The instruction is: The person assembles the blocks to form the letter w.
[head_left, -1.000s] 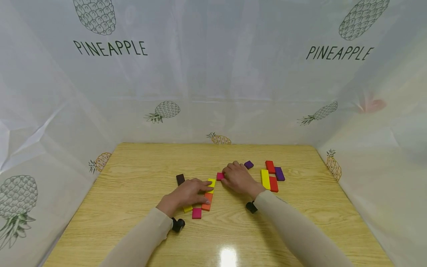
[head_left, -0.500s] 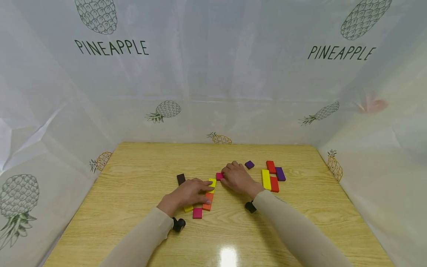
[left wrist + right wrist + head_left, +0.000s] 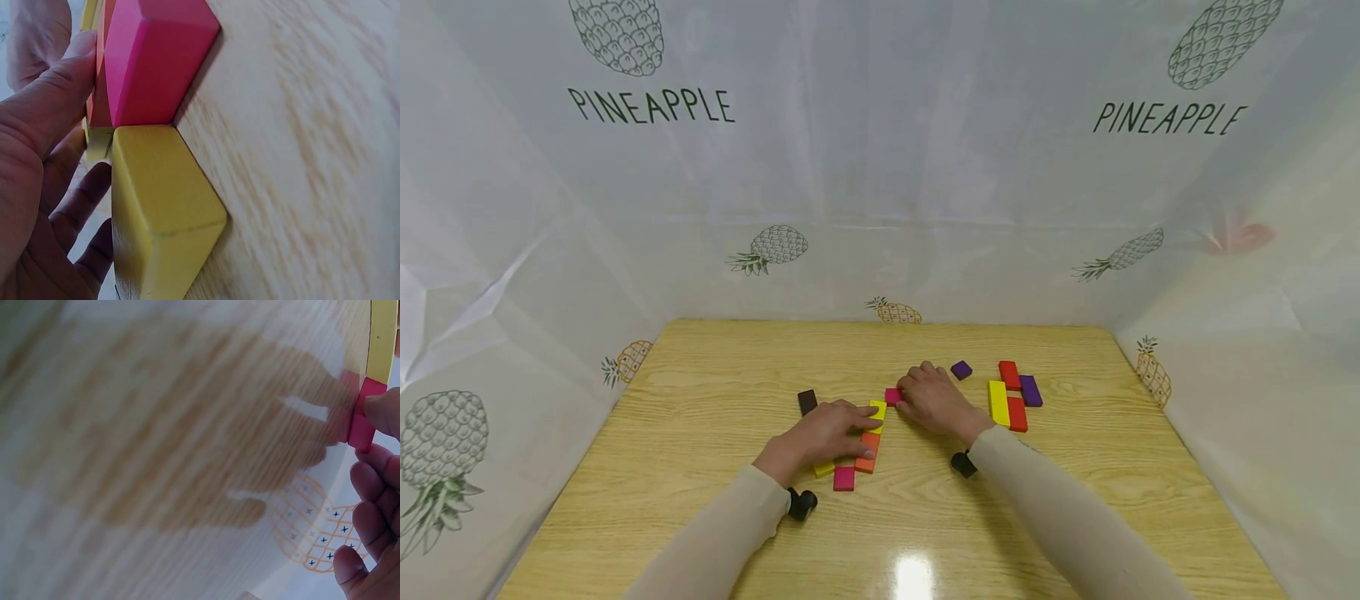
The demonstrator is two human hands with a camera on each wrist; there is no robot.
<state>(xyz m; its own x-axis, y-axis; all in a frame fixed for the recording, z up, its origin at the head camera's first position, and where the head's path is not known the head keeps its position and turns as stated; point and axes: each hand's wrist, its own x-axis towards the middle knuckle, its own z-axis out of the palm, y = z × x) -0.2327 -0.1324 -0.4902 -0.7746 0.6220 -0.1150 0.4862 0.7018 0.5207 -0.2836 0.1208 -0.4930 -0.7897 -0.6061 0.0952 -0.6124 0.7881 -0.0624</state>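
Note:
My left hand (image 3: 827, 429) lies over a cluster of flat coloured blocks, fingers reaching onto a yellow block (image 3: 877, 407) and thumb resting on an orange block (image 3: 865, 464). With thumb and forefinger, my right hand (image 3: 936, 400) pinches a small pink block (image 3: 361, 436) at the yellow block's far right corner. Under the left wrist sit another pink block (image 3: 165, 62) and a second yellow block (image 3: 178, 187), touching end to side. A dark block (image 3: 807, 402) shows behind the left hand, partly covered by it.
To the right stands a group of blocks: a yellow one (image 3: 997, 404), two red ones and a purple one (image 3: 1031, 391). A small purple block (image 3: 961, 369) lies alone beyond my right hand. A pineapple-print sheet (image 3: 880, 267) walls the wooden table (image 3: 730, 358).
The pinched pink block has shifted slightly left, closing the narrow gap to the yellow block, early on. Both hands have stayed nearly still since.

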